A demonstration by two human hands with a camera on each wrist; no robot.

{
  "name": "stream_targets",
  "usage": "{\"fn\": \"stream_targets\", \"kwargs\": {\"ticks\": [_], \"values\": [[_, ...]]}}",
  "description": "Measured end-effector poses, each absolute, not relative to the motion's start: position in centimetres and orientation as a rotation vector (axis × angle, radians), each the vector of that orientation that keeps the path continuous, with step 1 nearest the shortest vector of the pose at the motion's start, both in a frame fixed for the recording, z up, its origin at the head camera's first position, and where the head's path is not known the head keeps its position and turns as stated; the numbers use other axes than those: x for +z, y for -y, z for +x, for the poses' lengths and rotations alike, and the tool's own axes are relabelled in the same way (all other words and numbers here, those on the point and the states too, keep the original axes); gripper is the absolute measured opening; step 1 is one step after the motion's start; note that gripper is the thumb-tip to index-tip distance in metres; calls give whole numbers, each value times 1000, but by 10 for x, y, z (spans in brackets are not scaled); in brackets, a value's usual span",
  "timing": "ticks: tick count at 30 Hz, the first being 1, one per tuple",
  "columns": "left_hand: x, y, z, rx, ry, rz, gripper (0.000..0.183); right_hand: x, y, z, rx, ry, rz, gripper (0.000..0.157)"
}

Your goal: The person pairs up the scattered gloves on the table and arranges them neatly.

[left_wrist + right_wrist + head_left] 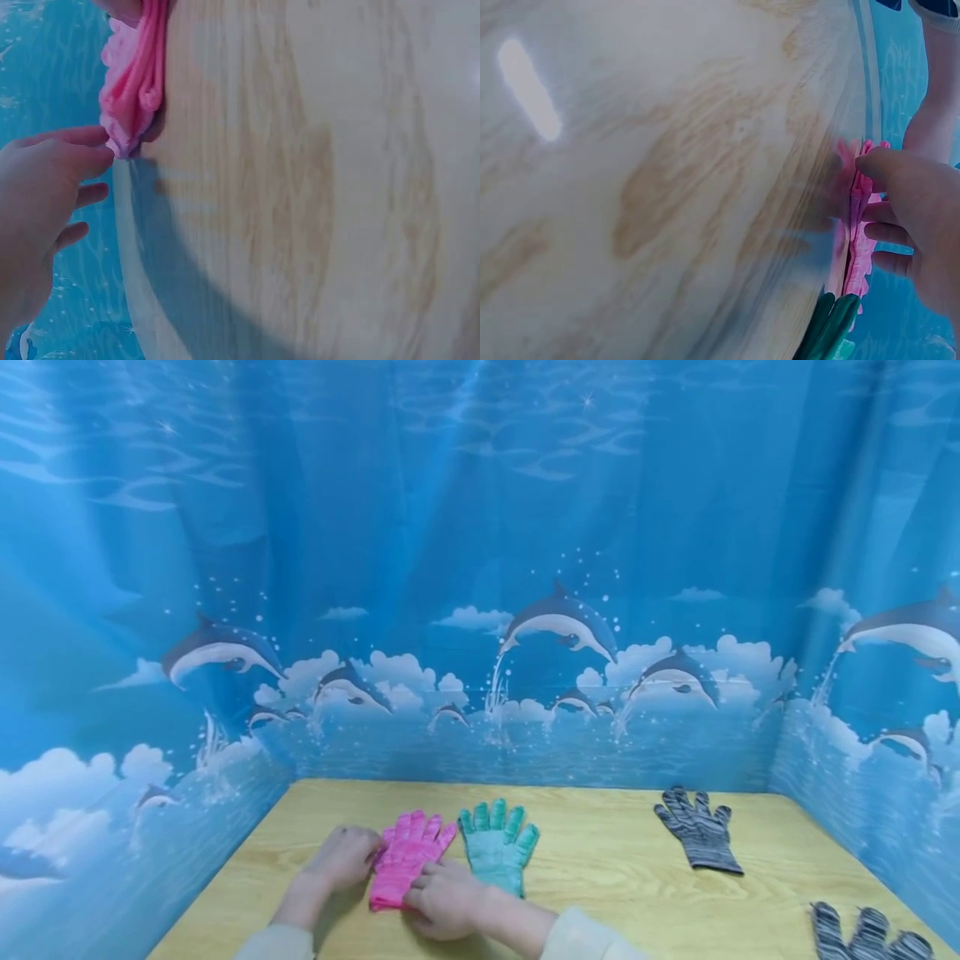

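On table (600, 877), left hand (343, 858) is pinching pink glove (407, 862), right hand (447, 900) touching (grip unclear), green glove (497, 853) seemingly done, gray gloves (707, 839) waiting.

The right hand (922, 214) touches with its fingers the pink glove (861, 225), which lies on the wood-patterned table (667, 165). Just beside it, below, is a green glove (829, 330). A bright reflection (529, 90) shines on the table, at upper left.

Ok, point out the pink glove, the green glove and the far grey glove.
Pink glove (403, 862): head view, middle of its palm area.
Green glove (496, 850): head view, its palm area.
Far grey glove (705, 839): head view, its palm area.
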State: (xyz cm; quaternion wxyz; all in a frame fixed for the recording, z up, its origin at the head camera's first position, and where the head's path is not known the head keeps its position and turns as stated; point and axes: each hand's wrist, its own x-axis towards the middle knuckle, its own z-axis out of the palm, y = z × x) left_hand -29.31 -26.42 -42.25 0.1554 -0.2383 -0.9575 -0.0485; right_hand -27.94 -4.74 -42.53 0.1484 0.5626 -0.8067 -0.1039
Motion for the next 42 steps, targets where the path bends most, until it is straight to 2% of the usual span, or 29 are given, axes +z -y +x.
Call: {"fn": "stream_targets", "kwargs": {"ticks": [7, 15, 22, 32, 36, 40, 42], "values": [[-426, 263, -293, -95, 2812, -626, 13, -424, 50, -276, -356, 2315, 1621, 23], [-430, 251, -307, -423, 2916, -305, 6, -423, 49, -279, -360, 2308, 1622, 22], [-431, 246, -312, -581, 2950, -237, 34, -424, 47, -281, -373, 2286, 1656, 25], [-433, 248, -313, -728, 2937, -206, 17, -422, 48, -281, -358, 2365, 1670, 26], [-435, 249, -317, -717, 2909, -186, 4, -423, 48, -281, -385, 2348, 1651, 26], [-436, 250, -320, -513, 2848, -248, 12, -424, 48, -281, -405, 2308, 1646, 27], [-436, 250, -320, -380, 2825, -295, 10, -423, 48, -282, -394, 2308, 1654, 27]]}}
